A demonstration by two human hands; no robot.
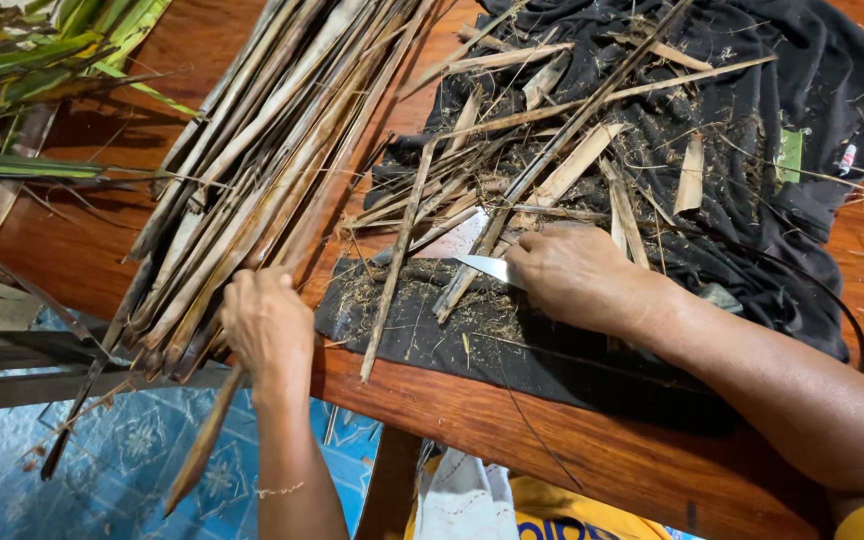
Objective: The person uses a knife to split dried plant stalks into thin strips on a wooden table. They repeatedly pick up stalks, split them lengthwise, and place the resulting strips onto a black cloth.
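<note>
Head view: left hand (267, 325) closed around a dry leaf strip (202, 445) at the bundle's (252, 190) near end. Right hand (577, 275) grips a knife (487, 267) on black cloth (752, 150) over the tabletop (602, 470). Best to draw strips singly, blade angled away.

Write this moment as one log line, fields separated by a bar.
left hand: grips dry leaf strips | right hand: holds knife blade on black cloth | surface: wooden table

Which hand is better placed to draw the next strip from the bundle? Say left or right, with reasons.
Left. The left hand already rests on the bundle, while the right hand holds a blade over the cloth.
</note>
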